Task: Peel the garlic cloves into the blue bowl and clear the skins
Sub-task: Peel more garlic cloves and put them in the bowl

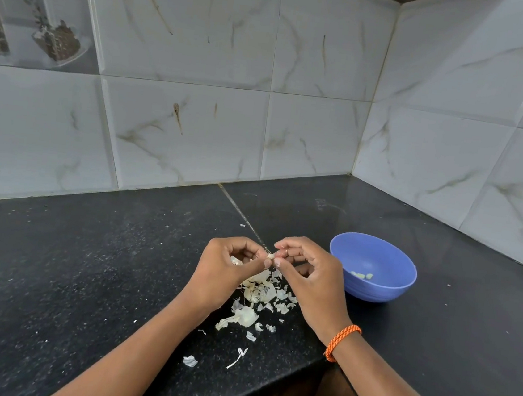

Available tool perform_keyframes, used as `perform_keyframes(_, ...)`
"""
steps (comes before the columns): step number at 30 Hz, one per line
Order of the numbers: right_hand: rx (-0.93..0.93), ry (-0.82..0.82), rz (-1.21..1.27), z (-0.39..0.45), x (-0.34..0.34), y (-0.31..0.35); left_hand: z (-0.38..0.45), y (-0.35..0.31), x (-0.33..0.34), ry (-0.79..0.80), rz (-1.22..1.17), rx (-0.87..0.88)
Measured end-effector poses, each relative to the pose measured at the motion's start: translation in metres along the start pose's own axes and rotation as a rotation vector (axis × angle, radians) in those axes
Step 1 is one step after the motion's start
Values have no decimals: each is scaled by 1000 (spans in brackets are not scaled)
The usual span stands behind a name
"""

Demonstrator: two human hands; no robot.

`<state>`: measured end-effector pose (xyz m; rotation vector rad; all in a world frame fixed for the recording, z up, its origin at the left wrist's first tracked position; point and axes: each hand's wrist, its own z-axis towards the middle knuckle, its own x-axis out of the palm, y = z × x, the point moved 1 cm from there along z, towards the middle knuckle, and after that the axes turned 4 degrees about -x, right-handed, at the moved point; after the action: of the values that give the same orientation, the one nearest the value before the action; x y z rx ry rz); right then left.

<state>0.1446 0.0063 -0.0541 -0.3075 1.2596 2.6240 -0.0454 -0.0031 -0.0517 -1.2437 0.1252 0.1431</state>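
1. Nearest the camera, loose scraps of skin (pixel 190 361) lie on the black countertop (pixel 52 272) close to its front edge, between the two forearms.
2. Left hand (pixel 225 270): fingers curled inward, thumb and forefinger pinching one end of a small garlic clove (pixel 270 256); more garlic (pixel 236 261) shows pale inside the curled palm (how many pieces, I cannot tell).
3. Below and between the hands, a pile of papery garlic skins (pixel 259 294) lies on the countertop, with stray flakes trailing toward the front edge.
4. Right hand (pixel 308 275): fingers bent, thumb and forefinger tips pinching the other end of the same clove, so both hands meet on it above the pile. An orange braided band (pixel 342 342) circles this wrist.
5. Just right of the right hand, apart from it, the blue bowl (pixel 372 267) stands upright on the countertop; a few peeled cloves (pixel 362 275) lie at its bottom.
6. Behind everything, marbled grey wall tiles (pixel 326 124) meet in a corner.
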Motion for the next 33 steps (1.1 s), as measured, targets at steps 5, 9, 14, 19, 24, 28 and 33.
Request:
perform_keyframes(5, -5, 37, -2, -3, 4, -3, -1, -4, 2, 29, -93, -52)
perform_keyframes(9, -22, 61, 57, -3, 5, -3, -1, -5, 1, 29, -174, -96)
perform_keyframes(14, -30, 77, 120, -2, 5, -3, -2, -3, 0, 44, -228, -191)
perform_keyframes(19, -72, 97, 149, 0, 5, -3, -3, -1, 1, 88, -299, -282)
perform_keyframes(24, -48, 65, 267, -2, 9, -2, -3, -2, 5, 121, -373, -329)
perform_keyframes(28, 13, -13, 357, 0, 8, 0, -3, -3, 5, 111, -401, -348)
perform_keyframes(33, 59, -53, 374, 2, 4, -3, -3, -5, 3, 75, -259, -286)
